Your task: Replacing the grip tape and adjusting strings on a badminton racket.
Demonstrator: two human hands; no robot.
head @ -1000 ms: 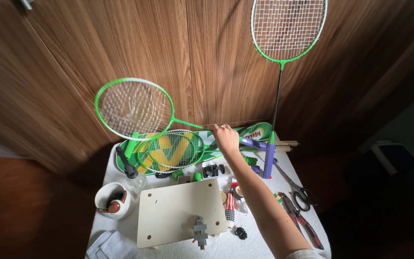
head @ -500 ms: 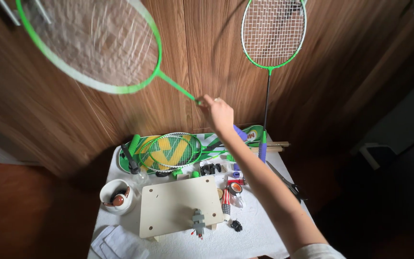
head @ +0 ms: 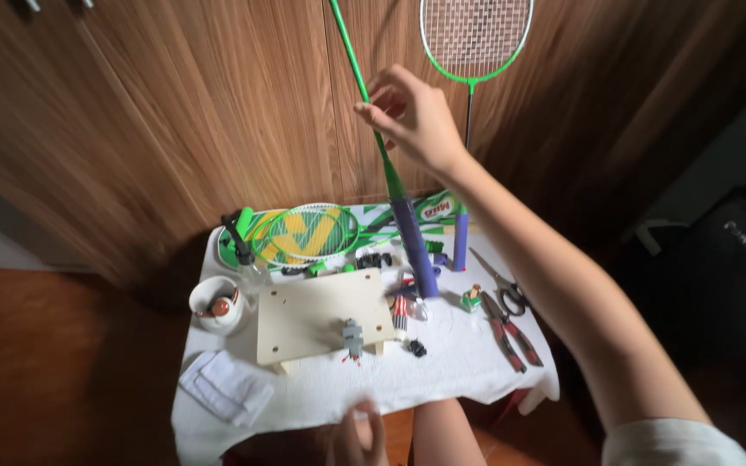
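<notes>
My right hand is raised and grips the thin green shaft of a badminton racket. The racket hangs almost upright, its purple-blue handle pointing down over the table and its head out of view above. My left hand is low at the front edge of the table, fingers curled, holding nothing that I can see. A second green racket leans upright against the wooden wall, handle on the table. A third racket lies flat on a green cover at the back.
The small table has a white cloth. On it are a pale wooden board with a small metal clamp, a white bowl, folded white cloth, scissors, red-handled pliers and small clips.
My right hand has swung the held racket from a slant to nearly upright, so its head has left the frame. My left hand has come into view at the bottom.
</notes>
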